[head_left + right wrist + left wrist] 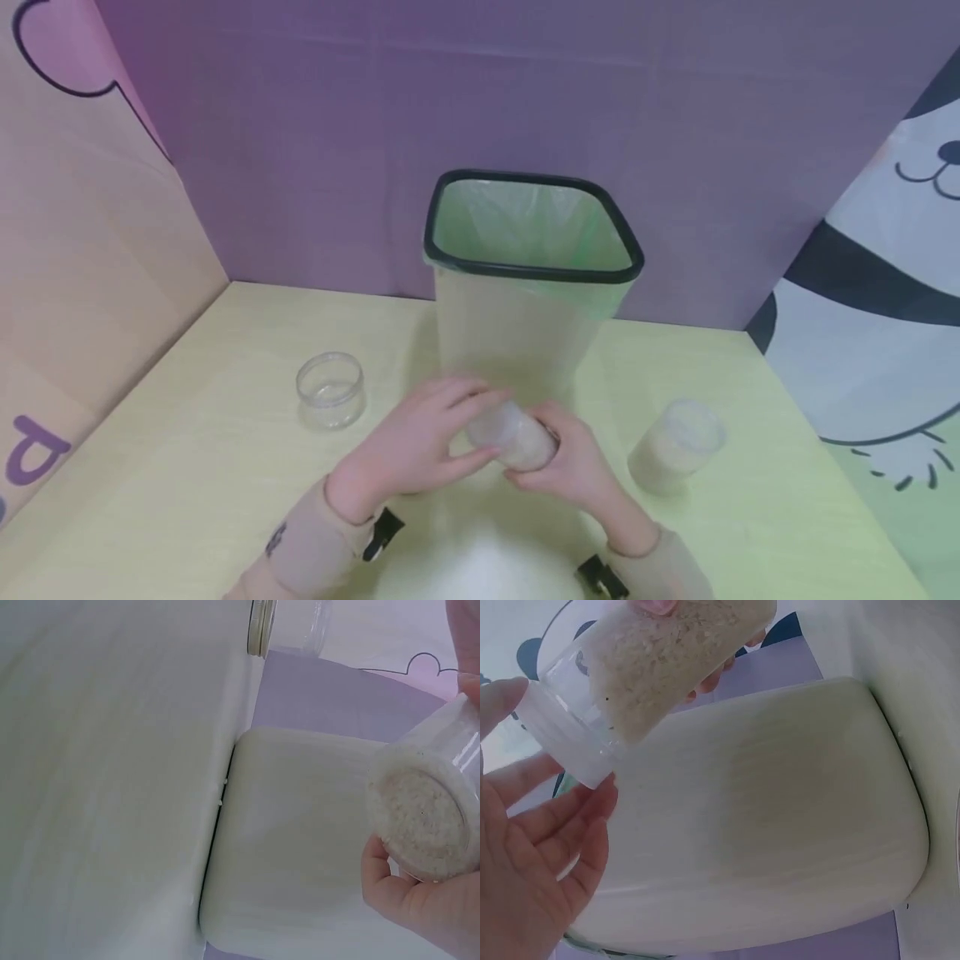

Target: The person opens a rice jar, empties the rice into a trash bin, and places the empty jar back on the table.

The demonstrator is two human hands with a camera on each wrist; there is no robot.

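Here we are, fingers of my left hand pinching the frosted cap, thumb on one edge, fingertips on the other! And over on the far end, my right hand has its fingers wrapped round the clear jar near its base. The jar's up off the bench, on a slant, cap at its mouth, with pale grains packed inside; between cap and grains there's a bare stretch of clear wall. Both sleeves are in the picture, a black clip near the left cuff.

Straight behind the jar stands the pale bin, black rim on top, a greenish liner tucked inside. Tiny white specks sit right by the foot of it! Out to my left, a low, round clear container on the bench; out to my right, a second jar, upright, pale stuff in it. And round the edge: a purple backdrop behind the bin, a panda drawing on the right, a purple letter on the left panel.
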